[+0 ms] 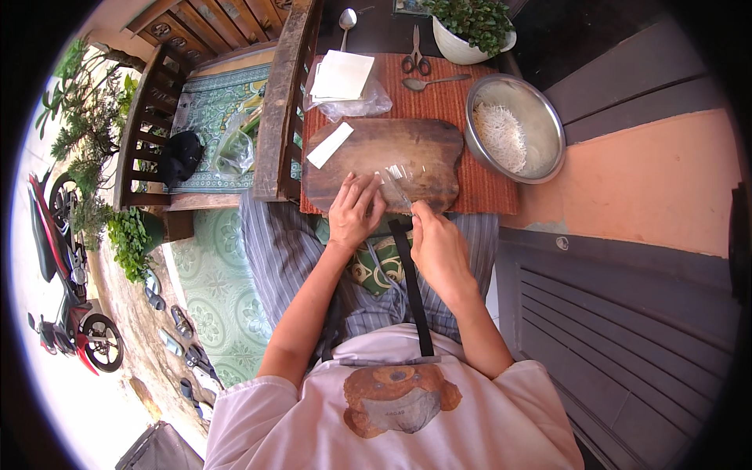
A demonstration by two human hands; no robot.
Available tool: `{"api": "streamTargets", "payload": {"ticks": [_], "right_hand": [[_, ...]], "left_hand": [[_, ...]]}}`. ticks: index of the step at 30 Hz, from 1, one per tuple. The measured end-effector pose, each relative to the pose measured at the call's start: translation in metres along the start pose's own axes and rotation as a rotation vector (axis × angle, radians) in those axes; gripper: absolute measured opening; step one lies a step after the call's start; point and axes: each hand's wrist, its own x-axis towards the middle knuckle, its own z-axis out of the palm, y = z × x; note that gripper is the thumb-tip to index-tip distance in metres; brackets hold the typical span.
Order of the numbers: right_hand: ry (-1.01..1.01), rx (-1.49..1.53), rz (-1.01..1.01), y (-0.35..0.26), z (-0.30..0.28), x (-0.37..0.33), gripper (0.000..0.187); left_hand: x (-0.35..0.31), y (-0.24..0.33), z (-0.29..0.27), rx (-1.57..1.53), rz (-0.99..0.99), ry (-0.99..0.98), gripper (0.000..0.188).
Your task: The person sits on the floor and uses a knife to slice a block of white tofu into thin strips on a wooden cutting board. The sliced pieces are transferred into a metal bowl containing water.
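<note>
On a dark wooden cutting board (423,149), my left hand (356,210) rests with bent fingers pressed together over a white piece, mostly hidden beneath them. My right hand (440,247) grips a knife (398,188) by its handle; the blade lies on the board close to my left fingertips. Thin white cut strips (398,171) sit just beside the blade. A wider flat white strip (330,146) lies at the board's left side. Beyond the board, a stack of white square sheets (343,76) rests on a clear plastic bag (376,103).
A metal bowl (548,129) with white shreds (501,137) stands right of the board on an orange woven mat (489,192). Farther back are scissors (416,55), spoons (435,81) (347,23) and a potted plant (470,35). A wooden bench (274,141) borders the left.
</note>
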Motion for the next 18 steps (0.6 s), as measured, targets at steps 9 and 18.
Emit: {"api": "streamTargets", "payload": {"ticks": [9, 18], "right_hand": [[0.018, -0.037, -0.100, 0.0014, 0.0031, -0.0010, 0.020], [0.010, -0.064, -0.108, -0.0042, 0.0027, 0.0008, 0.021]], "left_hand": [[-0.0015, -0.0001, 0.0010, 0.015, -0.011, -0.006, 0.041], [-0.0015, 0.0004, 0.0014, 0.025, -0.026, -0.011, 0.042]]}}
